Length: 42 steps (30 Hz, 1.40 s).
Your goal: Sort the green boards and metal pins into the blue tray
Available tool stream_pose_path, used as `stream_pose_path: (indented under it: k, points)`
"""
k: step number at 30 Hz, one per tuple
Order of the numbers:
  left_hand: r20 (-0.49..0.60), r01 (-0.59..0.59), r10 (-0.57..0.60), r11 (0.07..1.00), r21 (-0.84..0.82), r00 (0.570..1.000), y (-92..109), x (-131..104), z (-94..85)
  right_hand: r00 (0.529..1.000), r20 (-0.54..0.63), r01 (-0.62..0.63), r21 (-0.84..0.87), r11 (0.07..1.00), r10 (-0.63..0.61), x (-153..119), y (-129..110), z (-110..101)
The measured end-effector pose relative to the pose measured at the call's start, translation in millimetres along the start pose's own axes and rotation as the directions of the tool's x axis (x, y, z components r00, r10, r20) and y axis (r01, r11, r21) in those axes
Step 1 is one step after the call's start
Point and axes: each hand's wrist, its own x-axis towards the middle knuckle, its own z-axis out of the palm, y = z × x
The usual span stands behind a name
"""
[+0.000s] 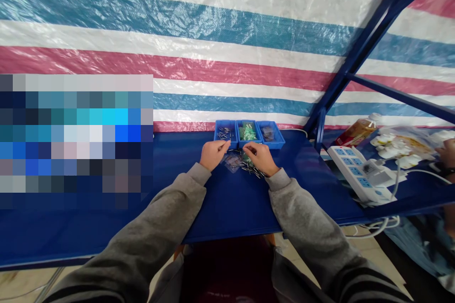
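Over the blue table point(231, 208), my left hand point(212, 155) is closed in a pinch near the left blue bin point(217, 138). Whatever its fingertips hold is too small to make out. My right hand point(263, 157) is also closed, thumb and fingertips together, above a loose pile of thin metal pieces point(253, 169); its contents cannot be named. Small clear plastic bags point(232, 163) lie between the hands. Thin metal pieces fill part of the left bin. Green packets point(248, 131) are in the middle bin, and small clear packets point(268, 132) in the right bin point(279, 140).
A striped plastic sheet point(220, 64) hangs behind the table. At right stand a blue metal frame point(346, 75), a white power strip point(351, 170) with plugs, a bottle point(359, 130) and bagged white items point(401, 144). Another person's hand point(448, 154) shows there. The left side is pixelated.
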Motion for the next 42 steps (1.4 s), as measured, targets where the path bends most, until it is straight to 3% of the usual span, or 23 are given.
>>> stream_pose_path:
  k: [3,6,11,16,20,25,31,34,36,39,42]
  points:
    - [0.110,-0.151,0.144,0.987,0.060,0.984,-2.9,-11.2,-6.5,0.997,0.073,-0.029,-0.030,0.999,0.031,0.0,0.4,1.2]
    - [0.251,-0.297,0.260,0.947,0.121,0.932,-7.7,-13.1,-9.7,0.989,0.138,-0.036,-0.076,0.996,0.046,-0.4,0.9,2.6]
    - [0.424,-0.393,0.288,0.901,0.184,0.858,-16.2,-14.1,-4.1,0.987,0.154,-0.035,-0.087,0.996,0.048,-0.7,1.1,3.4]
    - [0.456,-0.424,0.293,0.879,0.218,0.841,-19.8,-17.7,3.8,0.988,0.147,-0.034,-0.088,0.996,0.047,-0.7,1.1,3.8]
    - [0.351,-0.432,0.350,0.882,0.188,0.868,-17.2,-19.5,6.0,0.992,0.119,-0.022,-0.075,0.997,0.031,-1.0,1.0,3.6]
    - [0.031,-0.332,0.331,0.941,0.064,0.943,-5.3,-23.2,4.6,0.997,0.048,0.064,-0.003,0.998,-0.064,-2.2,-1.9,1.2]
    - [-0.068,-0.185,0.176,0.966,-0.180,0.982,13.5,-26.4,-1.2,0.976,0.108,0.176,0.104,0.979,-0.187,-3.4,-6.0,1.5]
    - [-0.023,-0.059,0.055,0.937,-0.344,0.998,16.8,-25.4,-0.7,0.982,0.047,0.175,0.140,0.974,-0.183,-3.3,-7.3,1.7]
    - [0.065,0.039,-0.011,0.894,-0.446,0.998,16.3,-24.6,1.5,0.984,0.020,0.175,0.153,0.973,-0.180,-3.1,-7.7,1.7]
    - [0.198,0.164,-0.060,0.810,-0.563,0.978,14.5,-24.0,5.0,0.983,0.002,0.178,0.161,0.971,-0.181,-2.7,-7.9,1.6]
    - [0.229,0.211,-0.081,0.749,-0.628,0.970,14.4,-23.7,6.4,0.988,0.001,0.154,0.166,0.974,-0.157,-2.4,-8.0,1.5]
